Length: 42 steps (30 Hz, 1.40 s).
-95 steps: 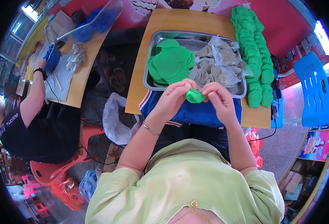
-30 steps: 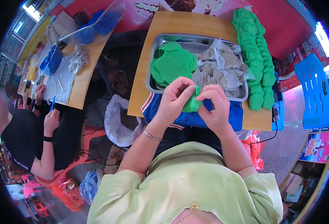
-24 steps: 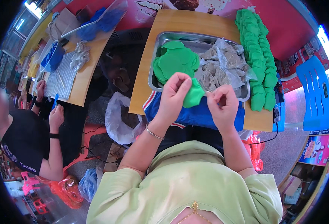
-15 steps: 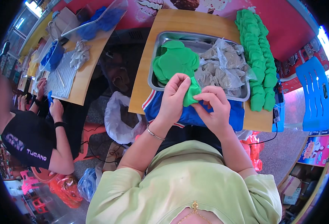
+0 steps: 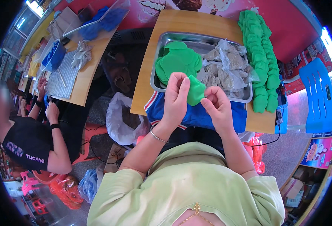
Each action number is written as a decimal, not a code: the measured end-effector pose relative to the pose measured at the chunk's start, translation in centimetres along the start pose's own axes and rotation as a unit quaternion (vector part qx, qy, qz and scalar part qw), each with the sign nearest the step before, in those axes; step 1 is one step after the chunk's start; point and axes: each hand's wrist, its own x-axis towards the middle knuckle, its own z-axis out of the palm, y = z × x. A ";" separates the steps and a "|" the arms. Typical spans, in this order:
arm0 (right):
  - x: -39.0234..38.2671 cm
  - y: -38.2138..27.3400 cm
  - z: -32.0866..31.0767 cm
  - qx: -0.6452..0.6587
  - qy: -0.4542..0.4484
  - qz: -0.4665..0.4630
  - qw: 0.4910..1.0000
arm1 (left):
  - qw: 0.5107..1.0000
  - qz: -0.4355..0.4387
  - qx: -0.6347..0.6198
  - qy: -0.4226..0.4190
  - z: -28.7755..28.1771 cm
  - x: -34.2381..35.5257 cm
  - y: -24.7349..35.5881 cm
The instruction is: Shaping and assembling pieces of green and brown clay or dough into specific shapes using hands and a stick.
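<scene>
Both my hands are raised over the near edge of the table, pinching a soft green cloth-like piece [image 5: 196, 92]. My left hand [image 5: 176, 96] grips its left corner between thumb and fingers. At its lower right corner, my right hand [image 5: 219, 110] has closed thumb and forefinger. The piece is folded and puffed out, so I cannot make out whether anything lies inside. Just beyond is a metal tray [image 5: 153, 81], holding a pile of flat round green pieces [image 5: 177, 62] on its left. Greyish-brown lumps in clear plastic bags [image 5: 226, 67] fill its right side.
Puffy green pieces stand in long rows [image 5: 260, 62] along the table's [image 5: 145, 75] right edge. Blue cloth [image 5: 215, 115] lies before the tray. At left, a person [image 5: 28, 141] works at another table with a blue basket [image 5: 53, 56]. A white bag [image 5: 117, 128] and blue chair [image 5: 316, 96] flank me.
The green piece has opened from a narrow bunch into a wider, fuller shape. My right hand has shifted slightly down along its edge; my left still pinches the other side.
</scene>
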 end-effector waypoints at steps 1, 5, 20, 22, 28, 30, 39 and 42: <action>0.0 -0.1 0.0 0.007 -0.021 0.039 0.999 | 0.999 0.025 0.019 0.013 0.0 0.0 0.0; -0.1 -0.9 0.2 -0.035 0.007 -0.020 0.999 | 0.999 0.018 0.024 -0.012 0.3 -0.3 0.2; 0.5 -2.1 -1.8 -0.106 -0.168 0.104 0.975 | 0.984 -0.094 0.016 -0.151 -1.1 0.7 1.3; 0.7 -2.1 -2.3 -0.037 -0.198 0.111 0.973 | 0.969 -0.164 0.139 -0.122 -1.0 0.5 1.7; 0.9 -0.7 -3.2 0.279 -0.168 0.216 0.921 | 0.972 0.135 0.171 -0.089 -0.1 0.7 1.9; 1.0 -0.1 -3.2 0.402 -0.171 0.229 0.870 | 0.943 0.185 0.219 -0.170 -0.7 1.1 2.0; -1.0 0.8 -3.2 0.349 -0.241 0.221 0.878 | 0.937 0.207 0.171 -0.223 -1.3 1.0 1.4; -1.2 1.0 -2.7 0.470 -0.282 0.186 0.815 | 0.932 0.160 0.196 -0.259 -1.8 1.0 1.2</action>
